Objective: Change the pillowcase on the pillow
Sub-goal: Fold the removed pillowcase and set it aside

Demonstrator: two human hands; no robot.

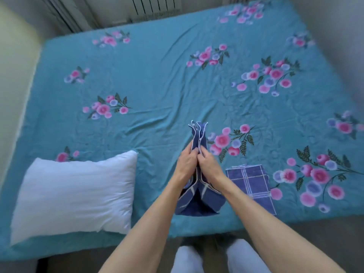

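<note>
A big bed [177, 79] fills the room, covered by a teal sheet with pink and purple flowers. A bare white pillow [74, 194] lies on its near left part. A folded blue checked pillowcase [252, 184] lies flat on the sheet to the right. Another blue pillowcase [199, 201] is bunched up in the air between them. The left hand [187, 160] and right hand [208, 160] touch each other, and both squeeze this cloth tight with curled fingers.

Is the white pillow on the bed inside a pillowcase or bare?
Bare. The white pillow lies uncovered on the bed sheet, while both hands bunch the blue checked pillowcase apart from it.
</note>
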